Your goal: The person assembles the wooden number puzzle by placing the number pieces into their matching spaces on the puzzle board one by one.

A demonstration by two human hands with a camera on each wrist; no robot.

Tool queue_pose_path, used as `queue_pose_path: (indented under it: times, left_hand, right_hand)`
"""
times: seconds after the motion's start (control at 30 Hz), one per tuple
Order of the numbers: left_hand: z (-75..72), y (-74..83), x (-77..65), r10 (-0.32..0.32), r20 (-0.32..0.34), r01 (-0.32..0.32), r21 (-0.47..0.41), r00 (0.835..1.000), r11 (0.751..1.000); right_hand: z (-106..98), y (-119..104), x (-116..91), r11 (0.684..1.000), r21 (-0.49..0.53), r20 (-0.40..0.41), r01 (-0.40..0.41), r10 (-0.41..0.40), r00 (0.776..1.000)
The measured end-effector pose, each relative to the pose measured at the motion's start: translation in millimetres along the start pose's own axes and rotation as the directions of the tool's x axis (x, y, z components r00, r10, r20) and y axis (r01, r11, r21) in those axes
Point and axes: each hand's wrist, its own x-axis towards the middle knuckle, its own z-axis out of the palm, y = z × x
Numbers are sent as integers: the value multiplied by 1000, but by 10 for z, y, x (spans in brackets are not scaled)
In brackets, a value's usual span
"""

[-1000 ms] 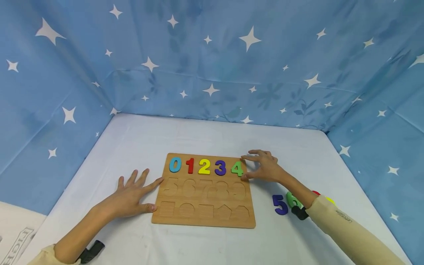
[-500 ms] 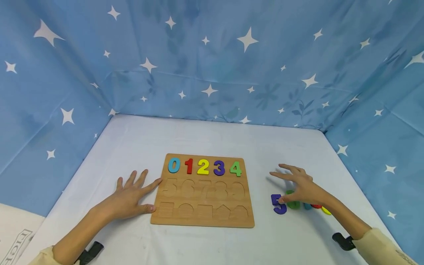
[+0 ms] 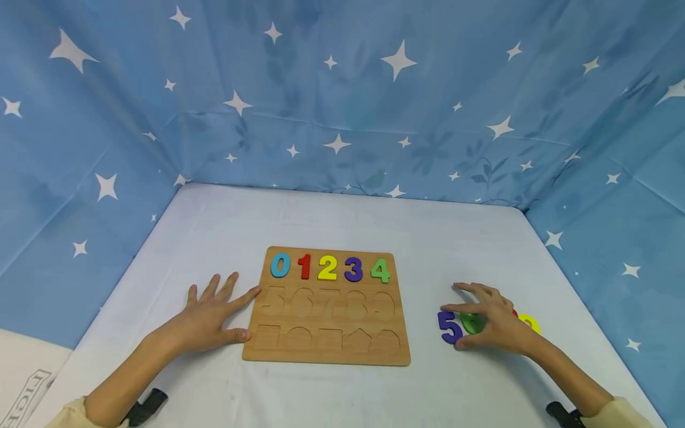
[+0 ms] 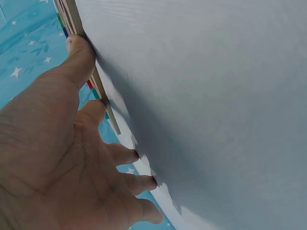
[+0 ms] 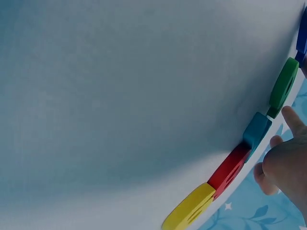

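Note:
A wooden number board [image 3: 316, 351] lies flat; its top row holds a blue 0 [image 3: 275, 266], red 1 [image 3: 305, 267], yellow 2 [image 3: 327, 275], purple 3 [image 3: 354, 276] and green 4 [image 3: 380, 270]. The lower two rows show bare recesses. My left hand [image 3: 206, 321] is spread, thumb and index fingertip touching the board's left edge. To the right of the board, my right hand [image 3: 495, 324] pinches a purple number 5 [image 3: 448, 324], thumb at its lower edge and index finger at its upper edge. The 5 still lies on the table.
Beside the 5 lie a green piece [image 5: 284, 86], a blue piece [image 5: 257, 129], a red piece [image 5: 230, 170] and a yellow piece [image 5: 189, 208] in a row, partly covered by the right hand in the head view. Starred blue cloth [image 3: 342, 119] walls the white table [image 3: 332, 220].
My right hand has left the green 4 on the board, moved right and toward me, and lowered to the purple 5. My left hand stays at the board's edge.

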Motion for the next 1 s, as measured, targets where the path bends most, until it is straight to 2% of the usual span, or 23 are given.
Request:
queue_pose_path:
  times: [0.33, 0.57, 0.77, 0.9, 1.0]
  left_hand:
    - [12, -1, 2, -16, 1, 16, 1, 1000, 1000]
    - [8, -5, 5, -12, -4, 12, 7, 1000, 1000]
    - [-5, -6, -2, -13, -7, 13, 2, 1000, 1000]
    - [4, -2, -2, -15, -4, 15, -4, 1000, 1000]
    - [18, -2, -3, -19, -4, 19, -1, 1000, 1000]
  right_hand:
    - [17, -18, -6, 1000, 5, 11, -29, 29, 1000]
    - [3, -31, 74, 999, 47, -21, 8, -7, 1000]
    - [-115, -244, 458, 993, 42, -103, 114, -109, 989]
    - [-149, -533, 787, 981, 28, -144, 191, -185, 972]
    - [-120, -773, 1038, 967, 31, -144, 252, -245, 959]
